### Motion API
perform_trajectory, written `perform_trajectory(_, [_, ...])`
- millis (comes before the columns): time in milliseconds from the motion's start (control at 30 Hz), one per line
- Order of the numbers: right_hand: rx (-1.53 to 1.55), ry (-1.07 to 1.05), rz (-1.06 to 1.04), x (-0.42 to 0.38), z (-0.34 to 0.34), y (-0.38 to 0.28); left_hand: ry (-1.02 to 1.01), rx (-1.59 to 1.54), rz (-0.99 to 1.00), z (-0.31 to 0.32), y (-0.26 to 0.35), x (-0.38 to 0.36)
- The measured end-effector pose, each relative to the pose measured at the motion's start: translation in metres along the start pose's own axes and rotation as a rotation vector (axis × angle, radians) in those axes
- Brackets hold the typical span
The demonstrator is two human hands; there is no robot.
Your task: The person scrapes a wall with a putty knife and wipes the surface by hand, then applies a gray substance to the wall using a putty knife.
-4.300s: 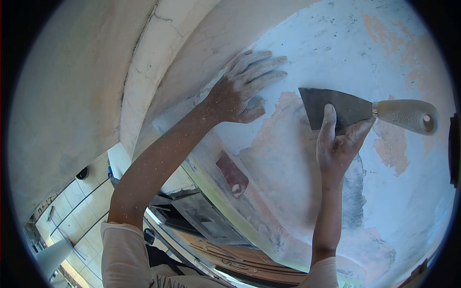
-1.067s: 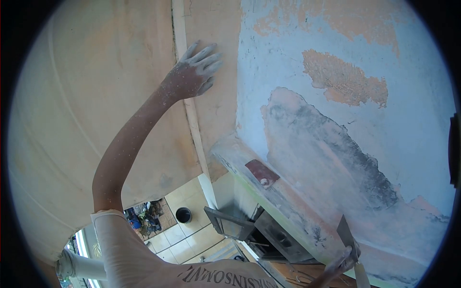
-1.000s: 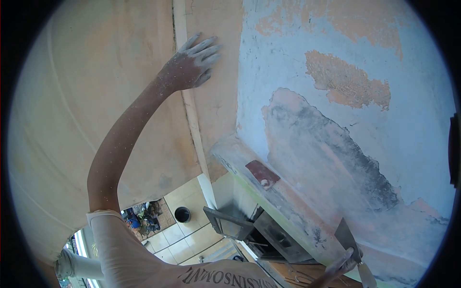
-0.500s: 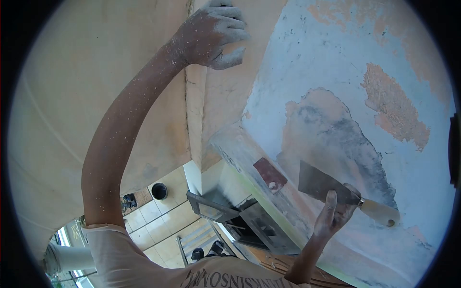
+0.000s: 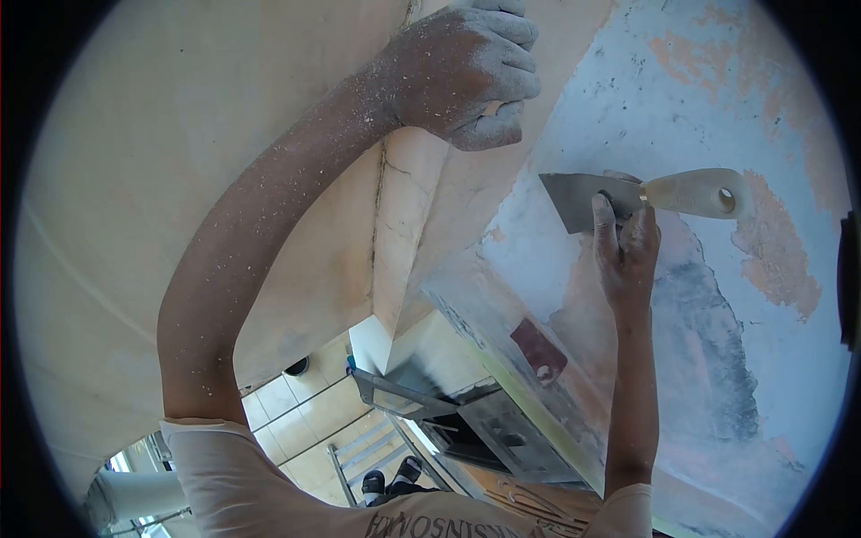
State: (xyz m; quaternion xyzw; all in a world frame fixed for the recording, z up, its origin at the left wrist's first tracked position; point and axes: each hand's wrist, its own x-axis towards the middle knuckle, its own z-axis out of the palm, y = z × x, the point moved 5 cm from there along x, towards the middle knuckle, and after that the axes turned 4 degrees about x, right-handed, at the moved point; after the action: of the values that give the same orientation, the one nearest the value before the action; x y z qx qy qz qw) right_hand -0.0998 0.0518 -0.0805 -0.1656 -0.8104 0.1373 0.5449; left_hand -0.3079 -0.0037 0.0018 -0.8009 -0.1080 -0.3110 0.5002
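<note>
1. Peach patches and grey stains break up a blue-white wall (image 5: 583,148).
2. The right hand (image 5: 625,242) grips a putty knife (image 5: 668,193) by its blade, thumb on the face, handle pointing right, before the wall.
3. The dusty left hand (image 5: 475,76) has curled fingers; whether they hold anything, I cannot tell.
4. Below, 1 maroon plate (image 5: 539,352) lies on a ledge (image 5: 475,300); 2 sandals (image 5: 392,475) show lower.

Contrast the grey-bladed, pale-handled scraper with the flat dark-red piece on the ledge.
The scraper is held in the right hand; the dark-red piece lies on the ledge. The scraper has a long handle; the dark-red piece shows none. The scraper's blade flares; the dark-red piece is roughly rectangular. Both have flat faces.
</note>
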Motion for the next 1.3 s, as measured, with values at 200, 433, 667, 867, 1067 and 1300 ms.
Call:
perform_trajectory(200, [-0.106,0.043,-0.159,-0.003,0.002,-0.002,-0.019,0.01,0.009,-0.002,0.001,0.0])
perform_trajectory(433, [-0.176,0.022,-0.168,-0.002,0.003,0.006,-0.035,-0.034,-0.067,-0.002,0.006,0.005])
perform_trajectory(667, [-0.17,0.036,-0.175,-0.004,0.007,0.006,-0.345,0.085,0.03,0.014,0.046,-0.025])
perform_trajectory(867, [-0.255,0.025,-0.174,-0.003,0.008,0.005,-0.094,0.072,0.108,0.026,0.064,-0.04])
perform_trajectory(1067, [-0.217,0.021,-0.092,0.003,0.012,0.004,-0.069,-0.029,0.092,0.032,0.057,-0.046])
perform_trajectory(1300, [-0.544,-0.048,-0.431,0.022,0.03,0.002,0.054,-0.098,0.016,0.027,0.056,-0.044])
